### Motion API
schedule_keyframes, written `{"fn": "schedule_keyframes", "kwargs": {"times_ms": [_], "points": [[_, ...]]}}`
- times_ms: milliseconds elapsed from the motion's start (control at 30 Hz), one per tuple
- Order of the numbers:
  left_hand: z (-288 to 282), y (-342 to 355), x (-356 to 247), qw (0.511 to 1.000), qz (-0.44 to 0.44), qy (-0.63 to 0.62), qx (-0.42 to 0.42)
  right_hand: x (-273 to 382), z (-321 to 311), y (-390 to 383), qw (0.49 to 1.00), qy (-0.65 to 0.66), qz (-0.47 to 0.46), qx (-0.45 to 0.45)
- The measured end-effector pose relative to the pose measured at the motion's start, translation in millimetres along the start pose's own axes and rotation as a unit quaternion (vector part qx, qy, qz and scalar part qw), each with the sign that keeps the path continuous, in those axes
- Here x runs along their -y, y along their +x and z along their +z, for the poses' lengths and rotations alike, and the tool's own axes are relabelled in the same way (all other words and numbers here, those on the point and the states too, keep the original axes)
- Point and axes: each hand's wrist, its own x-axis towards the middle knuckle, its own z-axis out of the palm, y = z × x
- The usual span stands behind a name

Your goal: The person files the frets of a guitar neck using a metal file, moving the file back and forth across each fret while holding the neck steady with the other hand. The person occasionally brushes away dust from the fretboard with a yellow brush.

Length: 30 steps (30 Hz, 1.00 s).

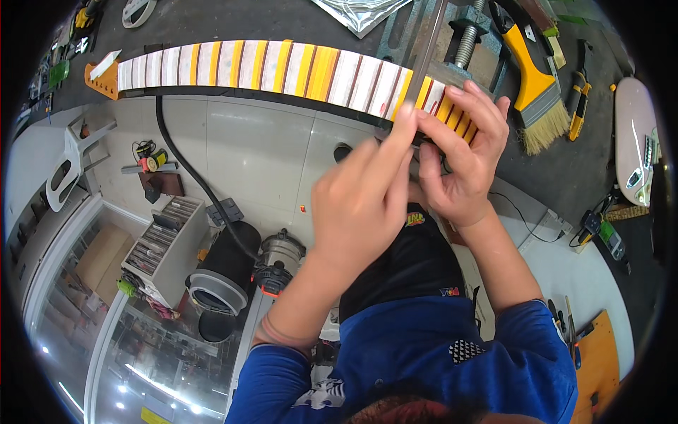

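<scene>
A long guitar neck (321, 76) lies across the upper middle, its fretboard covered in white and yellow strips between dark frets, with an orange headstock (97, 80) at the left. A narrow dark bar (428, 49) crosses the neck near its right part. My left hand (360, 194) has its index fingertip at the front edge of the neck beside that bar; the other fingers curl inward, and what they may hold is hidden. My right hand (466, 159) grips the right end of the neck, fingertips on the strips and thumb below the front edge.
A steel vise (464, 49) stands behind the neck. To its right lie a yellow brush (533, 90), yellow cutters (580, 106) and a pale guitar body (631, 138). Below are a black hose (198, 173), a cylindrical machine (281, 260), a storage box (162, 242) and a white chair (60, 180).
</scene>
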Motion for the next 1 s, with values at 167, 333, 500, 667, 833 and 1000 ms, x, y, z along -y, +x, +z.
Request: {"fn": "schedule_keyframes", "kwargs": {"times_ms": [167, 333, 500, 667, 833, 1000], "points": [[-1.2, -48.6, 16.2, 1.0, 0.012, -0.01, 0.003, -6.4, 1.4, -5.1, 1.0, -0.005, -0.01, -0.017], [-26.4, -107.1, 15.3, 0.999, -0.004, 0.025, 0.042, -4.9, 3.3, -4.8, 1.0, -0.011, -0.017, -0.016], [7.2, -2.0, 7.6, 0.999, 0.028, -0.014, -0.021, -3.9, 4.2, -1.8, 1.0, -0.006, -0.018, -0.023], [-3.4, -74.2, 21.4, 0.999, 0.008, -0.031, 0.014, -6.7, 3.1, -6.0, 1.0, -0.017, -0.019, -0.017], [-25.5, -148.7, 26.4, 1.0, -0.005, -0.007, 0.001, -7.8, 3.0, -5.8, 0.999, -0.022, -0.045, -0.001], [-25.0, -140.4, 28.3, 1.0, 0.022, -0.006, -0.016, -9.6, 4.6, -6.8, 0.999, -0.017, -0.049, -0.006]]}}
